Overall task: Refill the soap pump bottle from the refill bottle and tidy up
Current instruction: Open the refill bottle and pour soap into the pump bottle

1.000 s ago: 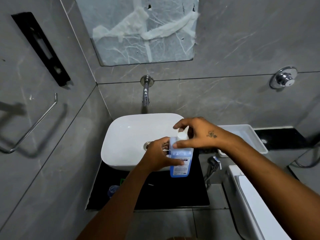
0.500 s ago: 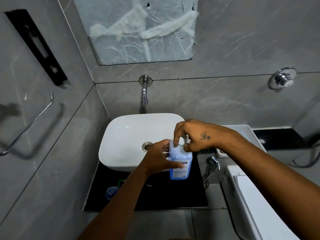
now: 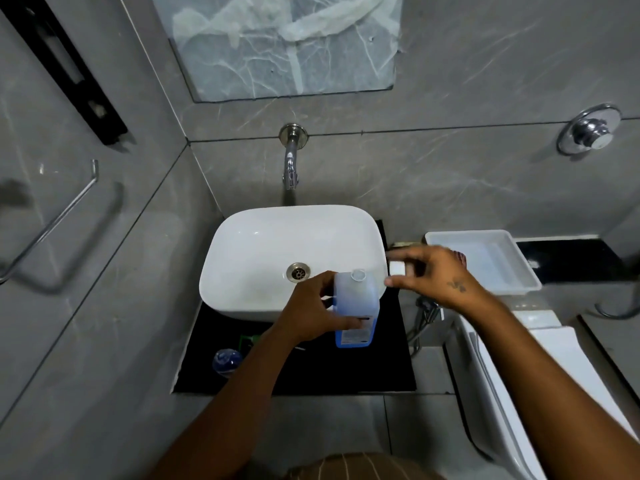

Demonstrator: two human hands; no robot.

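Observation:
My left hand (image 3: 311, 311) grips the blue refill bottle (image 3: 356, 306) upright over the front right rim of the white basin (image 3: 263, 244). The bottle's round neck (image 3: 358, 274) is uncovered. My right hand (image 3: 436, 275) is just right of the bottle and pinches its white cap (image 3: 398, 267) in the fingertips; the hand is blurred. A small clear pump bottle with blue liquid (image 3: 227, 360) stands on the black counter (image 3: 363, 368) at the front left, its green pump (image 3: 250, 339) partly hidden by my left arm.
A wall tap (image 3: 291, 168) hangs above the basin. A white plastic tray (image 3: 485, 261) sits on the ledge to the right. A white toilet cistern (image 3: 512, 375) and a hose (image 3: 420, 320) are at the lower right. A towel rail (image 3: 52, 223) is on the left wall.
My right hand has come off the top of the refill bottle and moved right with the white cap. The neck now shows bare. The left hand keeps its hold.

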